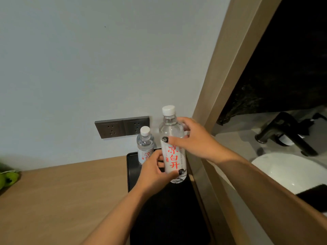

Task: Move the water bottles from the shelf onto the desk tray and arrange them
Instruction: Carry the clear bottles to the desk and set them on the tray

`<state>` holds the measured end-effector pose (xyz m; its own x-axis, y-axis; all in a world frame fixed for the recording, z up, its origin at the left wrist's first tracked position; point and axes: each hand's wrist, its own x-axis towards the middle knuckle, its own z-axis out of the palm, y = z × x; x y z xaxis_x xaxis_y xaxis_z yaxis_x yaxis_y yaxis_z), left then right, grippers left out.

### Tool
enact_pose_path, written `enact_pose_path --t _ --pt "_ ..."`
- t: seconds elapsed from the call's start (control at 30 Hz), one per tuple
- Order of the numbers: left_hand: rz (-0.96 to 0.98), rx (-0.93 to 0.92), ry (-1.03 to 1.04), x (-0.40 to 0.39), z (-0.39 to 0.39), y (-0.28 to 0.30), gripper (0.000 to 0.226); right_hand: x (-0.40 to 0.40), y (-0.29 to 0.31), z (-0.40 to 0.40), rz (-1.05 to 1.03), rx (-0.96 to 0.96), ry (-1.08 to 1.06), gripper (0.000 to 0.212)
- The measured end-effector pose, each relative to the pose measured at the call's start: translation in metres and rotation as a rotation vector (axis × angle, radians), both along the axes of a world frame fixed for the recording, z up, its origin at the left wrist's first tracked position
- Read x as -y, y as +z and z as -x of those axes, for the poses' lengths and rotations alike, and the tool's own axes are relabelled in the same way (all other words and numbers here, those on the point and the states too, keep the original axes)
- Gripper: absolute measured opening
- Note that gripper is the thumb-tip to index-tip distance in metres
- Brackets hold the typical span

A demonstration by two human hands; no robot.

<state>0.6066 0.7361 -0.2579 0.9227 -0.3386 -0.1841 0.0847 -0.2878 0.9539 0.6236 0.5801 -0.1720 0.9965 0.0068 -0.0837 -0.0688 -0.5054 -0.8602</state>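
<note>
A clear water bottle [171,131] with a white cap and red characters on its label is upright above the black tray [131,174] on the wooden desk. My right hand [196,138] grips its upper body from the right, thumb across the front. My left hand [155,172] holds its lower part from the left, thumb over the label. A second, like bottle [145,144] stands on the tray's far end against the wall, just left of the held one. Whether the held bottle's base touches the tray is hidden by my left hand.
Two grey wall sockets [122,127] sit behind the bottles. A wooden frame [217,82] borders the tray's right side; beyond it are a black tap [284,131] and a white basin [290,172]. Green fruit [8,179] lies at the desk's left edge.
</note>
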Motion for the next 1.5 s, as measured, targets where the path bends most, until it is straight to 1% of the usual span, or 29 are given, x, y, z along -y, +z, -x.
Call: enact_pose_path --t 0.1,0.17,0.27,0.37,0.43,0.5,0.53,0.57,0.67,0.73,0.8,0.87,0.97,1.03,1.1,1.17,1.27,1.33,1.37,1.43,1.5 --pt "-0.028 0.023 0.018 0.002 -0.003 0.001 0.058 0.009 0.012 -0.007 0.017 0.047 -0.03 0.065" --pt "-0.045 0.044 0.03 0.003 -0.006 0.002 0.059 0.012 0.015 -0.012 0.051 0.051 -0.045 0.061" --pt "-0.097 0.097 0.008 0.001 -0.01 0.004 0.058 0.009 0.006 -0.016 0.059 -0.001 -0.035 0.051" --pt "-0.137 0.085 -0.057 -0.002 -0.016 0.001 0.056 0.011 -0.005 -0.019 0.015 -0.034 -0.057 0.041" --pt "-0.211 0.04 -0.145 -0.005 -0.025 -0.001 0.055 0.013 -0.011 -0.019 -0.011 -0.037 -0.059 0.033" --pt "-0.299 0.005 -0.206 -0.012 -0.037 -0.003 0.052 0.014 -0.02 -0.02 -0.001 -0.049 -0.052 0.033" --pt "-0.337 0.023 -0.192 -0.016 -0.044 -0.003 0.049 0.013 -0.025 -0.021 0.023 -0.058 -0.046 0.037" --pt "-0.365 0.071 -0.137 -0.021 -0.051 -0.002 0.045 0.012 -0.032 -0.024 0.051 -0.072 -0.036 0.042" --pt "-0.359 0.255 0.163 -0.037 -0.068 0.008 0.03 0.009 -0.047 -0.033 0.128 -0.121 -0.013 0.046" --pt "-0.344 0.324 0.246 -0.046 -0.078 0.012 0.032 0.008 -0.055 -0.037 0.113 -0.137 -0.047 0.045" --pt "-0.373 0.367 0.229 -0.049 -0.086 0.013 0.043 0.008 -0.062 -0.039 0.044 -0.163 -0.085 0.044" --pt "-0.4 0.366 0.2 -0.049 -0.091 0.011 0.049 0.007 -0.068 -0.041 -0.003 -0.174 -0.098 0.04" --pt "-0.414 0.334 0.172 -0.046 -0.094 0.005 0.051 0.003 -0.079 -0.046 0.002 -0.178 -0.087 0.04" --pt "-0.385 0.33 0.151 -0.043 -0.094 0.004 0.054 0.0 -0.086 -0.049 0.043 -0.181 -0.075 0.045" --pt "-0.346 0.329 0.127 -0.041 -0.094 0.003 0.055 -0.002 -0.091 -0.051 0.066 -0.172 -0.066 0.046" --pt "-0.337 0.318 0.118 -0.039 -0.095 0.002 0.055 -0.002 -0.096 -0.051 0.048 -0.163 -0.076 0.042" --pt "-0.308 0.283 0.112 -0.036 -0.097 0.005 0.057 0.002 -0.101 -0.047 -0.048 -0.177 -0.148 0.04" --pt "-0.287 0.253 0.039 -0.036 -0.098 0.006 0.067 0.007 -0.104 -0.047 -0.088 -0.194 -0.178 0.042" --pt "-0.309 0.259 -0.02 -0.038 -0.099 0.006 0.071 0.009 -0.105 -0.047 -0.091 -0.202 -0.176 0.042" --pt "-0.398 0.318 -0.114 -0.04 -0.101 0.003 0.067 0.014 -0.105 -0.047 -0.068 -0.207 -0.143 0.042" --pt "-0.449 0.364 -0.145 -0.039 -0.105 0.001 0.059 0.015 -0.106 -0.049 -0.038 -0.2 -0.109 0.045"
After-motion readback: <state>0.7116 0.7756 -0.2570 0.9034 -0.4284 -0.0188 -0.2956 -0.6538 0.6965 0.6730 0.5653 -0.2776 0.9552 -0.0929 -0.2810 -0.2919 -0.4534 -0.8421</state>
